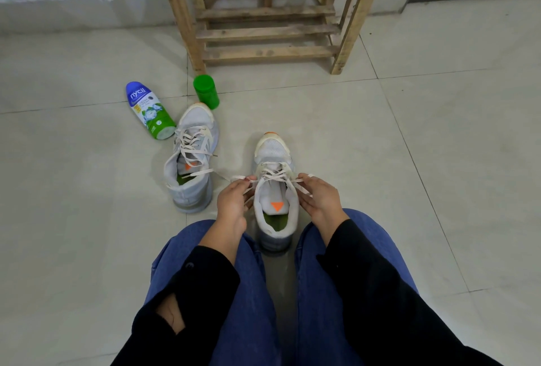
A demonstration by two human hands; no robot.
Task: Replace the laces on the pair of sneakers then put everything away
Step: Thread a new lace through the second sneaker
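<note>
Now, left hand [234, 198] grip pinching lace [238, 177], right hand [317, 197] grip likewise, sneaker [273, 152] between.

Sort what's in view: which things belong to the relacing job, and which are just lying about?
In the job: near sneaker, its lace held by left hand and right hand, second sneaker.
Lying about: Nycil bottle, green jar, wooden rack.

- Left hand [234, 198]: back up, fingers curled, pinching one end of a lace [238, 177].
- Right hand [319, 196]: likewise curled, pinching the other end.
- Both forearms, in black sleeves [366, 263], reach forward over the knees [187, 238].
</note>
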